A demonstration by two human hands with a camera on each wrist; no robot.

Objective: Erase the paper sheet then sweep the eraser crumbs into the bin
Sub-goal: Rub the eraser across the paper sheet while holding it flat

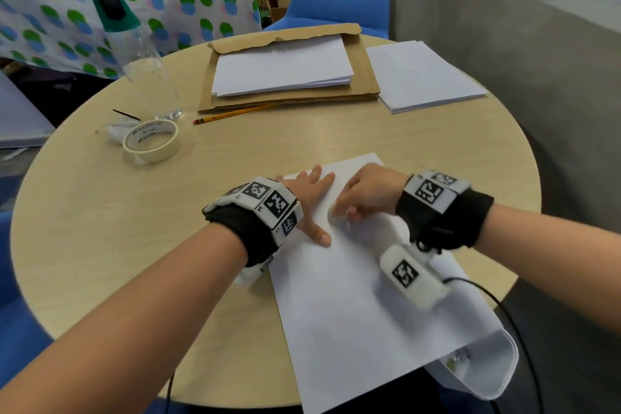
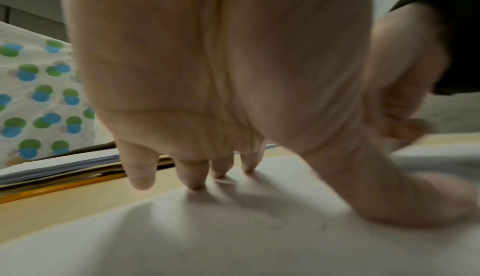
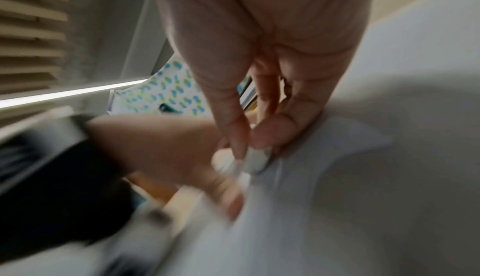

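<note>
Left hand [image 1: 311, 202] flat, fingers spread on the paper sheet [image 1: 356, 296], right hand [image 1: 366, 193] pinching what seems a blurred white eraser [image 3: 255, 160], tape roll [image 1: 151, 141] lettering unreadable, bin [image 1: 484, 363] cut off by the table [image 1: 100, 228] edge.

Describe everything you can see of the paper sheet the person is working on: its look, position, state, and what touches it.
The paper sheet is a single plain white page lying flat and skewed on the round wooden table, its near end overhanging the table's edge. The left hand presses it down with spread fingers near its far corner. The right hand pinches a small white eraser against it. Faint pencil traces show in the left wrist view. Any crumbs are too blurred to tell.
</note>
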